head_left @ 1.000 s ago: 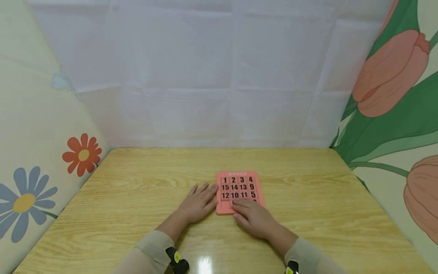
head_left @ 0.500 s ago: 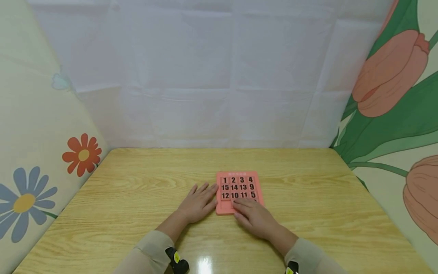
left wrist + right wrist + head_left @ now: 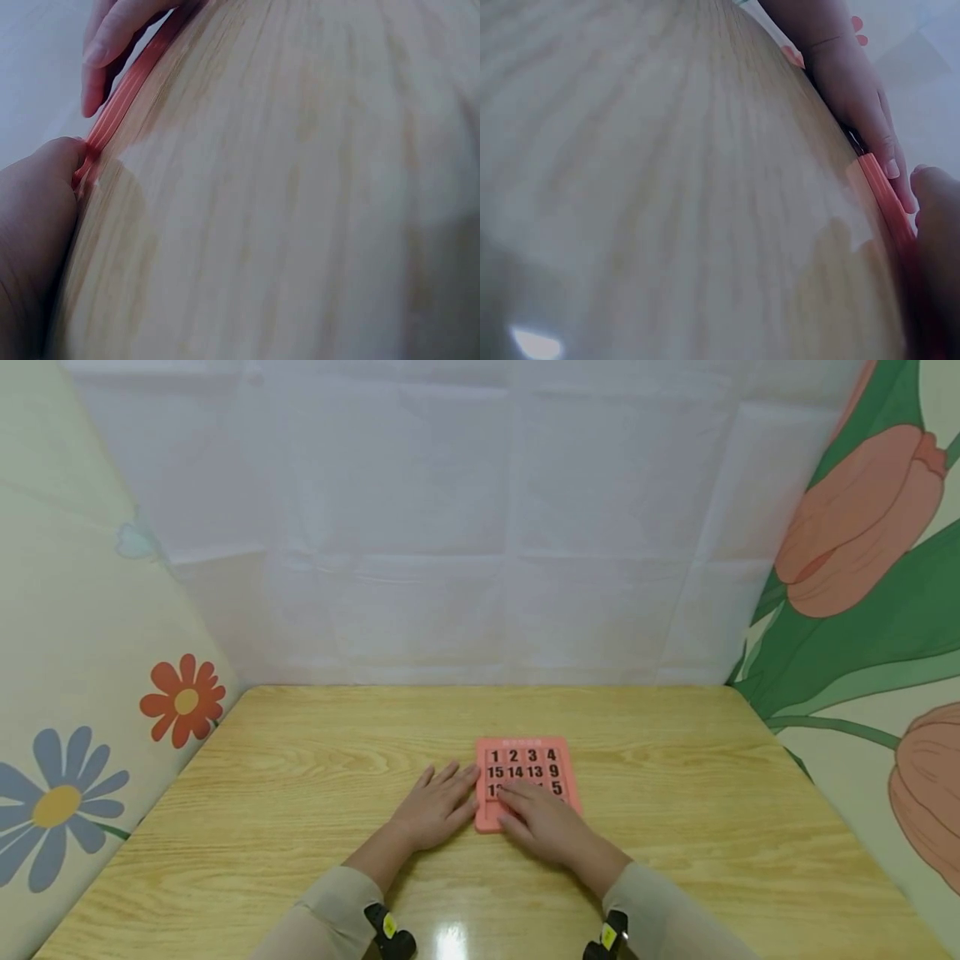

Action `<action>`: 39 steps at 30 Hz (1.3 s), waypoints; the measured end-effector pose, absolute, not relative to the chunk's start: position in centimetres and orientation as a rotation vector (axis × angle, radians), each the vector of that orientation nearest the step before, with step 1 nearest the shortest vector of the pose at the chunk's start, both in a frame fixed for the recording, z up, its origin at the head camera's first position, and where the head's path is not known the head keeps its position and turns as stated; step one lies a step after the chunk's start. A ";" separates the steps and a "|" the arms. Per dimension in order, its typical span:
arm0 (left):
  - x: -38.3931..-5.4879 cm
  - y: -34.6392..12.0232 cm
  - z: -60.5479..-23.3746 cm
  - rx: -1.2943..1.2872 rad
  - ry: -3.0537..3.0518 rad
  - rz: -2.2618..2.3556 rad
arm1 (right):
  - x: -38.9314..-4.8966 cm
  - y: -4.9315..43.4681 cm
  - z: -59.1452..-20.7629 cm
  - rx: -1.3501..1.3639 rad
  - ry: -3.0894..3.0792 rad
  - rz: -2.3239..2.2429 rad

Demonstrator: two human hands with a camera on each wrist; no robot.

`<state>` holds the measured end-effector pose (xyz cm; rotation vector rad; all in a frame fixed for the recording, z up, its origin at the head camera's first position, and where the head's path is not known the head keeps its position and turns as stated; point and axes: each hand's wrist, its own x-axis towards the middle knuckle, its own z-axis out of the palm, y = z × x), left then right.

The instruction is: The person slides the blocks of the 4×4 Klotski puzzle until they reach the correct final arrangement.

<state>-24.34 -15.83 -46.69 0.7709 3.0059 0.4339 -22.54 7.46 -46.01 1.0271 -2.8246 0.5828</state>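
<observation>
A pink sliding number puzzle (image 3: 525,764) lies flat on the wooden table, black numerals on its square tiles. The top row reads 1, 2, 3, 4 and the second 15, 14, 13, 9. My left hand (image 3: 431,808) rests beside it, fingertips and thumb at its left edge. Over the lower rows lies my right hand (image 3: 551,827), its fingertips on the third row next to the 12 tile, hiding the tiles beneath. A bare slot shows at the lower left of the frame. In the left wrist view the puzzle's edge (image 3: 124,101) runs between both hands.
The wooden table (image 3: 300,752) stretches around the puzzle on all sides. A white cloth (image 3: 420,527) hangs behind it. Flower-printed panels (image 3: 847,610) stand at both sides. Each sleeve carries a black wrist device (image 3: 390,931).
My right hand has shifted left and up across the puzzle, from the bottom row to the third row, now covering the 10 tile and most of the 11. The left hand stays put.
</observation>
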 end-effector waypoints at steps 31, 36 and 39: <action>-24.1 -15.8 -46.3 0.763 2.991 0.446 | -21.5 7.6 -46.3 1.081 -2.829 0.566; -24.1 -15.8 -46.2 0.757 2.987 0.450 | -21.2 7.7 -46.3 1.094 -2.841 0.557; -24.1 -15.7 -46.2 0.756 2.988 0.446 | -21.0 7.7 -46.2 1.100 -2.840 0.550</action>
